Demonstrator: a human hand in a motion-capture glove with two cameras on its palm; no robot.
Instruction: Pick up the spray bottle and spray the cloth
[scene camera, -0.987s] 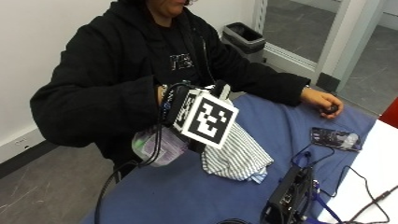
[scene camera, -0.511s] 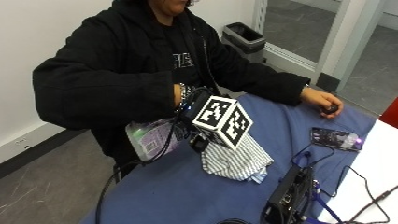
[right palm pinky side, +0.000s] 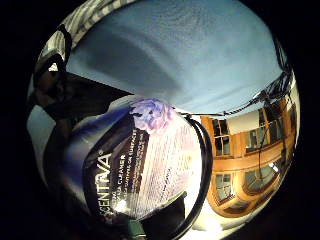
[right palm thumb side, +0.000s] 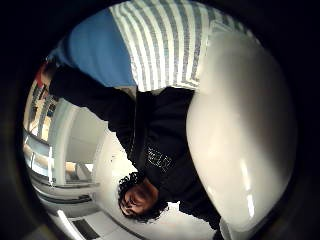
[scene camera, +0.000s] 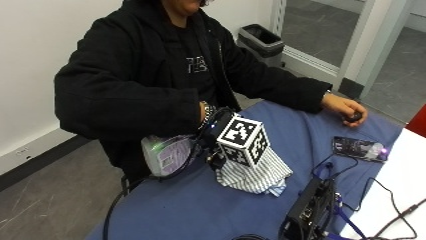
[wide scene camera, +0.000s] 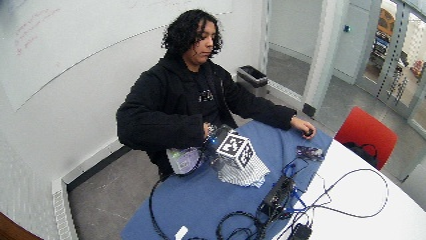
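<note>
Here, in the outside view, a person in a black hoodie is sitting at the blue-covered surface (scene camera: 200, 210), and the gloved right hand (scene camera: 214, 131) is gripping the spray bottle (scene camera: 165, 154), its fingers curled round it by the bottle's upper end. The bottle is lying on its side in the air at the surface's near edge, its pale purple-labelled body pointing away from the striped cloth (scene camera: 256, 172). The cloth is sitting bunched on the blue cover just beside the hand. The bare left hand (scene camera: 344, 109) is resting on a small dark object at the far side, near a small circuit board (scene camera: 359, 148).

In the wide outside view, the bottle (wide scene camera: 184, 160) is hanging level over the surface's edge, the cloth (wide scene camera: 242, 173) next to it, and a black box (wide scene camera: 278, 196) with tangled cables is lying further along.

In the little finger side palm view, the bottle's label (right palm pinky side: 135, 175), printed with "SCENTIVA" and a purple flower, is filling the space close to the palm.

In the thumb side palm view, the bottle's white body (right palm thumb side: 240, 130) is looming close, with the striped cloth (right palm thumb side: 165, 45) on the blue cover beyond.
</note>
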